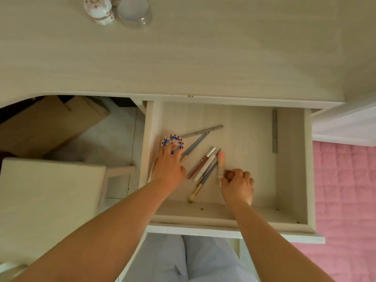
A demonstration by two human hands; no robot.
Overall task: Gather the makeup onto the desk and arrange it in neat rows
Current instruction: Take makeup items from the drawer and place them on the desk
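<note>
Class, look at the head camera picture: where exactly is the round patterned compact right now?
The round patterned compact lies in the open drawer, near its left wall, under the left hand, just left of the grey pencils.

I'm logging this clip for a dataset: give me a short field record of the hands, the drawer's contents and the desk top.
left hand: fingers on patterned compact
right hand: grip on peach tube
drawer: open
loose in drawer: lip gloss, brush, grey pencils
desk: holds a trinket box and a clear jar
rows: not started
</note>
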